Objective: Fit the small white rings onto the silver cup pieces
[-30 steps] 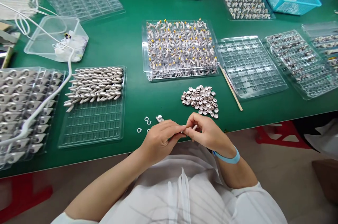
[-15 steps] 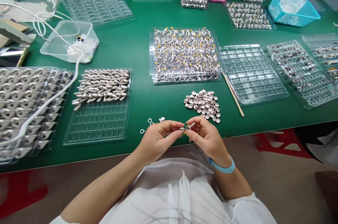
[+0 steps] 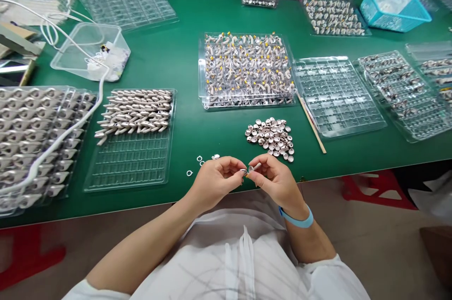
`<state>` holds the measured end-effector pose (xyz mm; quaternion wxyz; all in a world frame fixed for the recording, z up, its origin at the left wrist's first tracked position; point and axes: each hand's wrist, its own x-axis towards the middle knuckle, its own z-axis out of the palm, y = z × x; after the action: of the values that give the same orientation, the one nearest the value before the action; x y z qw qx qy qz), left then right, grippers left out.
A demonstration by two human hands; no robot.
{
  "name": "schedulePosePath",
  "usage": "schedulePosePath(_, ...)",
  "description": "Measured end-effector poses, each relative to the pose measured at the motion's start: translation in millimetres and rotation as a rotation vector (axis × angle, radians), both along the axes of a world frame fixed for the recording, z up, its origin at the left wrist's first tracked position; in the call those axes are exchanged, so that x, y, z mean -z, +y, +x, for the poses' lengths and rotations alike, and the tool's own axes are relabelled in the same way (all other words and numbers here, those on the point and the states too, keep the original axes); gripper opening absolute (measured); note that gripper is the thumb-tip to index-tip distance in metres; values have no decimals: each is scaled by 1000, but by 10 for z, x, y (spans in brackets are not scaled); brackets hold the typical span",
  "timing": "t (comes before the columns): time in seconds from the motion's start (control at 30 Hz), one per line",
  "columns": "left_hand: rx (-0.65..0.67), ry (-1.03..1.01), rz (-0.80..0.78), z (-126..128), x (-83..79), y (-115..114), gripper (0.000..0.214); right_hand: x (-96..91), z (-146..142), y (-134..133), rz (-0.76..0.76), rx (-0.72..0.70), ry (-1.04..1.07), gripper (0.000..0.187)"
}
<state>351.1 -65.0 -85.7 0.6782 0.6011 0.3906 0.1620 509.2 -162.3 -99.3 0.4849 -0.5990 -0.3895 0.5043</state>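
Note:
My left hand (image 3: 215, 180) pinches a small round metal cap (image 3: 243, 172) between thumb and fingertips. Facing it, my right hand (image 3: 277, 180) grips a small metal fitting with a round end and a short stem (image 3: 251, 169). The two pieces are very close together; whether they touch I cannot tell. A bit of yellow shows between them. Just beyond my right hand lies a pile of small round metal caps (image 3: 270, 137). To the left of my left hand are a few small white rings (image 3: 189, 173), partly hidden by the fingers.
Ahead stands a stack of clear trays (image 3: 247, 71) with pale, yellow-tipped parts. On the left, a tray of metal pieces (image 3: 136, 109) sits beside larger trays of metal parts (image 3: 31, 140) crossed by a white cable (image 3: 63, 137). A wooden stick (image 3: 312, 123) lies by an unfilled tray (image 3: 341, 95).
The fitting in my right hand has turned slightly, so its round end shows more. Both hands stay close together, and the whole view has shifted a little.

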Motion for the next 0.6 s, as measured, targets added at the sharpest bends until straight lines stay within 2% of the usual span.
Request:
schedulePosePath(0.13,-8,-14,-13,-13,10,-20,16,-13,5,-1,-1,-23,-45,21)
schedulePosePath(0.33,-11,22,132,-72,-48,-50,10,-65,-33,-51,55,-64,-157,15)
schedulePosePath(0.47,-15,37,171,-70,-28,-41,11,-61,-72,-38,92,-55,-245,11)
schedulePosePath(0.6,-21,42,177,-51,5,-28,12,-48,-93,-2,182,-23,-351,16)
